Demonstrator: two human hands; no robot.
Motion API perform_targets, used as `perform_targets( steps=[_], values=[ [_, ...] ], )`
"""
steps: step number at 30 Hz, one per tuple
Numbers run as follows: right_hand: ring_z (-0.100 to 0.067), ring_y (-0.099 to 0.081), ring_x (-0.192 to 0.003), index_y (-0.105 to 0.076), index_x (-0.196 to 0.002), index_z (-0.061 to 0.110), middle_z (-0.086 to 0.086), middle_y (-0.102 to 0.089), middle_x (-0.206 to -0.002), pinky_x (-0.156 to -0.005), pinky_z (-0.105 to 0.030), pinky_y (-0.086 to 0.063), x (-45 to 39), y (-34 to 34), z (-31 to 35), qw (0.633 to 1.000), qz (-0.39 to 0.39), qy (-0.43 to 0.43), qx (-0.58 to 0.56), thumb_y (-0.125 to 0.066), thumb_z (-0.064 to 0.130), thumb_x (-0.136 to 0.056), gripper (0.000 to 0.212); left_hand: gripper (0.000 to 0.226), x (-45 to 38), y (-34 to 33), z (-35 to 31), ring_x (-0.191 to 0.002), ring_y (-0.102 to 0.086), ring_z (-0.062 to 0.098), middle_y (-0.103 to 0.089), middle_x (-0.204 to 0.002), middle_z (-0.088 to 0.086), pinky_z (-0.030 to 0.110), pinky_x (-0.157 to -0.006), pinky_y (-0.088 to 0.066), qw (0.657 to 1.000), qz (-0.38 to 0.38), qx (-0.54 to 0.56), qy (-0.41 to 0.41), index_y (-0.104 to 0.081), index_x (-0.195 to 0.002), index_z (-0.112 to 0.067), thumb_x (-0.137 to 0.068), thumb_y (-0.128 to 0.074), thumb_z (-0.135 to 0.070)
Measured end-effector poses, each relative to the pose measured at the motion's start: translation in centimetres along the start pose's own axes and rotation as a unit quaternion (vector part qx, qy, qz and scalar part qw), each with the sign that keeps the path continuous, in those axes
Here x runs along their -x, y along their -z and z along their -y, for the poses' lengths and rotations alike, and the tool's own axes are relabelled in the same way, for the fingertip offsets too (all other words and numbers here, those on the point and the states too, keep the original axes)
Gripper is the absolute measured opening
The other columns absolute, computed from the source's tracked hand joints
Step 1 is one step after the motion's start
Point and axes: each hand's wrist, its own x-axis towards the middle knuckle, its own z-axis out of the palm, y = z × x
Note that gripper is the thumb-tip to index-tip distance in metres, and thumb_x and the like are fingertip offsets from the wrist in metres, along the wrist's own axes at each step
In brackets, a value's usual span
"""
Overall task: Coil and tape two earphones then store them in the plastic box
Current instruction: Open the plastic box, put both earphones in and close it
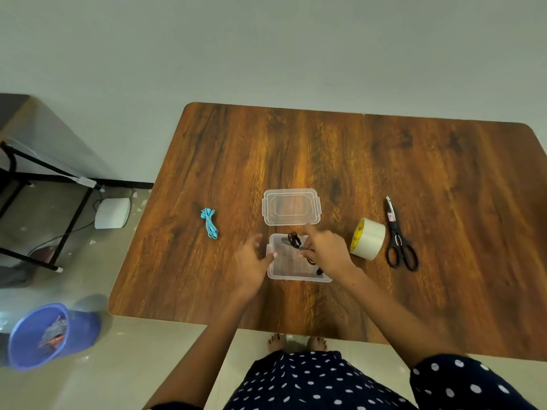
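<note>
Nearest you, your polka-dot clothing and bare feet (pixel 297 342) show at the near edge of the wooden surface (pixel 414 179). Both forearms reach out over it to the clear box (pixel 291 269), which sits open just past the near edge, roughly at the middle.

Your left hand (pixel 251 261) rests against the box's left wall, fingers loosely spread and the thumb touching the rim; it grips nothing. Your right hand (pixel 325 251) hangs over the right half of the box, thumb and fingers pinching the black earphone (pixel 293 240), with the index finger pointing away toward the lid. The black coil lies partly inside the box, one loop at the far side and an earbud near the near right corner.

Just beyond the box, the lid (pixel 291 206) lies flat on the surface, close to it. To the right of the box stands the tape roll (pixel 368 238), and right of that, apart from it, lie black scissors (pixel 399 238) with handles toward you. Well left of the box, the blue earphone (pixel 210 223) lies coiled on the surface, outside the box.

On the floor at near left is a blue bucket (pixel 44 335).
</note>
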Motion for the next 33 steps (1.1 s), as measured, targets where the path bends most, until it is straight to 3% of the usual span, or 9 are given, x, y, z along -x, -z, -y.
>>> perform_targets(
  steps=[4,7,10,21,28,33],
  values=[
    [-0.023,-0.063,-0.1,-0.058,-0.114,0.017,-0.006,-0.066,-0.113,-0.082,-0.029,-0.048,-0.2,-1.7,0.6,0.994,0.061,0.042,0.085,-0.061,0.027,-0.09,0.026,0.022,-0.6,-0.5,0.7,-0.087,-0.064,0.013,-0.068,-0.104,0.003,0.021,-0.072,-0.054,0.997,0.038,-0.003,0.067,-0.066,-0.107,-0.01,-0.085,-0.068,-0.014],
    [-0.024,-0.062,-0.104,-0.06,-0.119,0.017,-0.006,-0.063,-0.12,-0.089,-0.03,-0.049,-0.3,-3.4,0.8,0.99,0.107,0.051,0.081,-0.059,0.026,-0.091,0.029,0.013,-1.2,-0.5,1.5,-0.083,-0.068,0.017,-0.07,-0.1,0.008,0.027,-0.069,-0.06,0.992,0.055,0.034,0.112,-0.07,-0.098,-0.009,-0.085,-0.067,-0.008],
    [-0.022,-0.061,-0.102,-0.063,-0.116,0.016,-0.005,-0.064,-0.118,-0.091,-0.028,-0.048,-0.6,-4.7,0.6,0.99,0.137,0.003,0.029,-0.064,0.026,-0.088,0.029,0.015,-1.7,-0.4,2.0,-0.082,-0.07,0.019,-0.07,-0.1,0.01,0.033,-0.071,-0.061,0.986,0.075,0.057,0.137,-0.07,-0.099,-0.004,-0.085,-0.067,-0.004],
    [-0.018,-0.057,-0.106,-0.066,-0.111,0.015,-0.003,-0.062,-0.12,-0.094,-0.02,-0.045,-0.7,-5.8,0.5,0.992,0.116,0.004,-0.053,-0.06,0.015,-0.091,0.021,0.016,-2.9,0.3,2.0,-0.079,-0.068,0.022,-0.066,-0.096,0.014,0.028,-0.063,-0.06,0.98,0.041,0.107,0.164,-0.066,-0.101,0.004,-0.085,-0.064,0.002],
    [-0.011,-0.055,-0.093,-0.067,-0.102,0.015,-0.002,-0.063,-0.113,-0.082,-0.011,-0.041,-0.5,-5.4,0.0,0.993,0.075,-0.023,-0.083,-0.06,0.011,-0.09,0.014,0.016,-2.9,0.4,2.2,-0.083,-0.069,0.025,-0.068,-0.099,0.015,0.041,-0.073,-0.06,0.982,0.039,0.101,0.157,-0.068,-0.099,0.001,-0.084,-0.067,0.0],
    [-0.016,-0.063,-0.094,-0.069,-0.098,0.014,-0.004,-0.068,-0.106,-0.075,-0.012,-0.04,-0.4,-4.2,0.3,0.994,0.018,-0.034,-0.101,-0.059,0.01,-0.089,0.013,0.013,-2.7,0.6,1.9,-0.078,-0.067,0.022,-0.07,-0.092,0.01,0.033,-0.068,-0.06,0.994,0.016,0.045,0.103,-0.072,-0.097,-0.004,-0.086,-0.066,-0.008]
  ],
)
